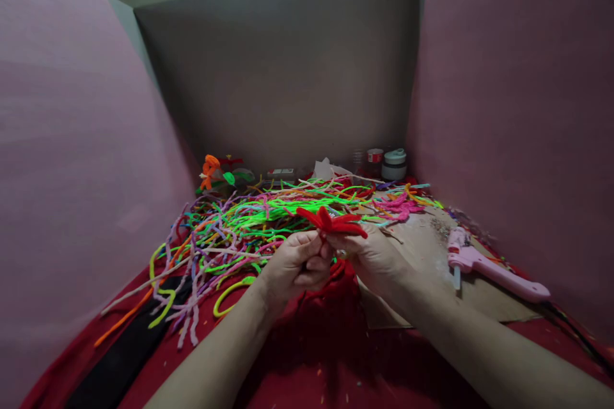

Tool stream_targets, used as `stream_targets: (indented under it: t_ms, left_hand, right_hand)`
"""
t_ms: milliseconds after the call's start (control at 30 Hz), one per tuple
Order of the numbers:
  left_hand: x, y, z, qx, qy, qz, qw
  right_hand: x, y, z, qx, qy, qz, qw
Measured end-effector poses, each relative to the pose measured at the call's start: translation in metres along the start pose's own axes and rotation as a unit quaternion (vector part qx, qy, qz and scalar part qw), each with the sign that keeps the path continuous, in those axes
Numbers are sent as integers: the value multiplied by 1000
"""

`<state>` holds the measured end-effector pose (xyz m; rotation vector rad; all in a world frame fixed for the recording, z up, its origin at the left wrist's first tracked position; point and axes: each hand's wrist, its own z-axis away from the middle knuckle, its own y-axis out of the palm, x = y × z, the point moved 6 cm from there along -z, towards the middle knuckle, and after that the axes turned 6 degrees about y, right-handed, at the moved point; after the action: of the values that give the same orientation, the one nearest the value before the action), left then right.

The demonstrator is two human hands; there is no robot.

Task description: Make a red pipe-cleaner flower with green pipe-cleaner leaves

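Between my hands, above the table, is a red pipe-cleaner flower point(330, 222) with its fuzzy petals spread outward. My left hand point(298, 262) pinches it from below, the fingers curled in. On the other side my right hand point(371, 259) grips the flower near its base, meeting the left fingertips. The fingers hide the underside of the flower. Just behind the hands lies a large tangled heap of coloured pipe cleaners point(268, 209), many of them bright green.
A pink glue gun point(499, 271) lies on a cardboard sheet point(417, 246) at the right, its black cord point(575, 326) trailing off. An orange pipe-cleaner shape point(210, 170) stands at the back left. A lidded jar point(394, 165) is at the back right. Pink walls flank the red-covered table.
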<state>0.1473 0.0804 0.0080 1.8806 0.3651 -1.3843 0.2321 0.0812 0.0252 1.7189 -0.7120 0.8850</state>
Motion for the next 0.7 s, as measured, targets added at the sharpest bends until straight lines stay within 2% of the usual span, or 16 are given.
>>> stream_targets:
  t_ms: [100, 167, 233, 300, 333, 367, 400, 433, 533, 600, 700]
  left_hand:
    - [-4, 3, -1, -47, 21, -111, 993]
    - [-11, 2, 0, -114, 79, -246, 959]
    - [-21, 4, 5, -174, 156, -405, 884]
    - [-27, 9, 11, -209, 227, -535, 787]
    - [-28, 10, 13, -217, 247, -575, 749]
    - [-27, 10, 14, -221, 254, -594, 731]
    - [-26, 9, 14, -221, 249, -593, 733]
    - [-24, 6, 14, -221, 236, -573, 753]
    - [-18, 1, 11, -221, 194, -451, 843]
    - [-17, 0, 9, -228, 173, -361, 888]
    - [-17, 0, 7, -225, 145, -286, 920]
  right_hand:
    - [3, -6, 2, -15, -42, -8, 999]
    - [4, -9, 3, -30, -66, -4, 997]
    - [5, -10, 4, -39, -81, -1, 996]
    - [6, -9, 4, -35, -91, 5, 995]
    - [6, -8, 5, -31, -94, 10, 995]
    - [6, -7, 5, -28, -95, 17, 995]
    - [6, -7, 5, -27, -94, 29, 995]
    - [5, -7, 5, -28, -91, 45, 994]
    - [4, -14, 4, -54, -102, 117, 986]
    - [4, -18, 4, -70, -117, 170, 976]
    - [0, -18, 2, -53, -97, 214, 971]
